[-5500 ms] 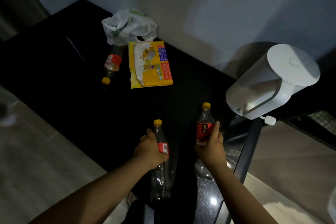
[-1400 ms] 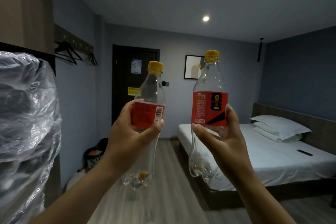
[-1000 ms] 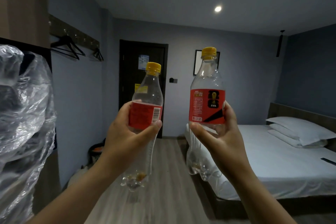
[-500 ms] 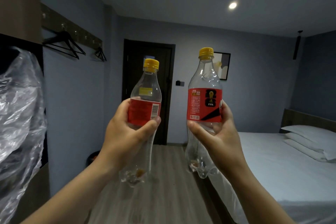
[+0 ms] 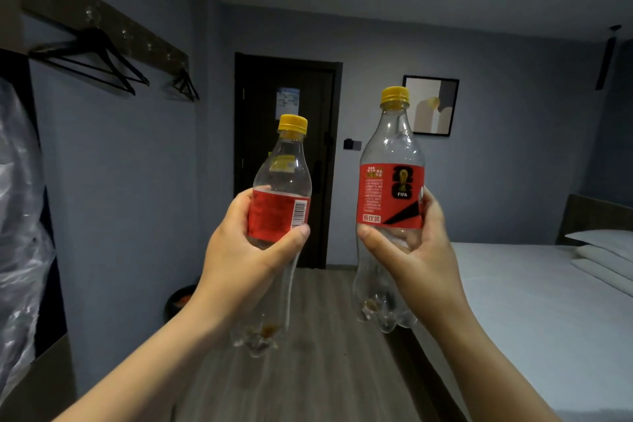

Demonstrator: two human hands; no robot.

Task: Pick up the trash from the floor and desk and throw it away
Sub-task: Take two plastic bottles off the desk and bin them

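Left bottle (image 5: pixel 279 202) upright, label wrapped by left hand (image 5: pixel 239 260) fingers (image 5: pixel 291 240), right bottle (image 5: pixel 390 195) likewise in right hand (image 5: pixel 414 260), both long axes vertical, held up ahead; probable bin (image 5: pixel 181 300) low ahead-left, nearer left hand.
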